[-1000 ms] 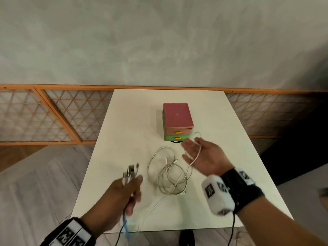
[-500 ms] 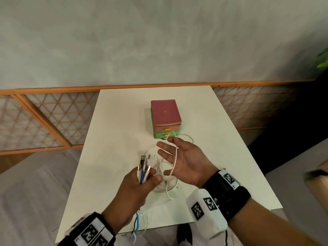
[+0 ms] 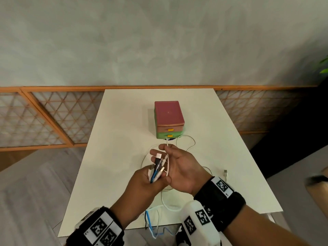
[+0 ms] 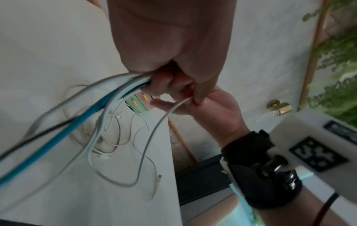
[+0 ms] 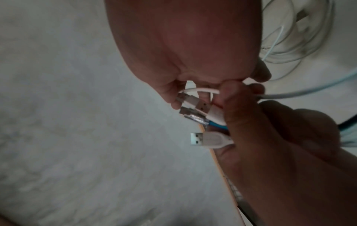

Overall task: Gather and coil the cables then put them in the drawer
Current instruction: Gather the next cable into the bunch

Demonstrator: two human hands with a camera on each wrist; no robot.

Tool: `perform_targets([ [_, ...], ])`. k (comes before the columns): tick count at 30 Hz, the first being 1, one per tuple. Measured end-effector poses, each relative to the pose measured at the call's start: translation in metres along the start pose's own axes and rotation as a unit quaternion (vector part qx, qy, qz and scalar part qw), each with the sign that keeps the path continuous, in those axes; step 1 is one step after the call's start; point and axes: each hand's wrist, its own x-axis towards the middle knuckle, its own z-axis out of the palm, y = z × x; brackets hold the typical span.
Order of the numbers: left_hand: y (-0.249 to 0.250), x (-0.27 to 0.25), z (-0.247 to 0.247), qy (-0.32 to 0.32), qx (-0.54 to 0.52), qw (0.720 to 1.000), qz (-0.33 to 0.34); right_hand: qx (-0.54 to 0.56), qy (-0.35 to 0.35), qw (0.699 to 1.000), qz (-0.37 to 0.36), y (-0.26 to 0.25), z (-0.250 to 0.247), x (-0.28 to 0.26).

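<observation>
My left hand (image 3: 142, 182) grips a bundle of cable ends (image 3: 157, 167) (white, blue and black) with the plugs (image 5: 201, 113) sticking out past its fingers. My right hand (image 3: 181, 165) lies against the bundle with its fingers fairly straight. A white cable (image 3: 167, 157) runs across its palm, and my left thumb presses on that cable. The blue cable (image 4: 77, 126) and the others trail down from my left hand (image 4: 170, 38). More white cable (image 3: 186, 144) lies looped on the table (image 3: 124, 121). The small drawer unit (image 3: 168, 118) stands behind, both drawers closed.
A loose white plug (image 3: 225, 172) lies on the table to the right of my hands. Several cables (image 3: 152, 226) hang over the front table edge. A wooden lattice rail (image 3: 53, 118) runs behind the table. Green leaves (image 4: 340, 61) show at the right.
My left hand has carried the bundle of plugs rightwards and up to my right hand. The right hand has drawn back toward me, and the white cable now lies across its palm.
</observation>
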Motion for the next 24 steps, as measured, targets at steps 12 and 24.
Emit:
perform_targets([
  [12,-0.043,-0.018,-0.04,-0.355,0.317,0.871,-0.12,0.047,0.105,0.993,-0.027,-0.05,-0.033,-0.001],
  [24,0.028,0.022,0.01,0.0,-0.084,0.996,-0.037,-0.052,0.005,0.997,-0.058,0.018,-0.017,-0.013],
])
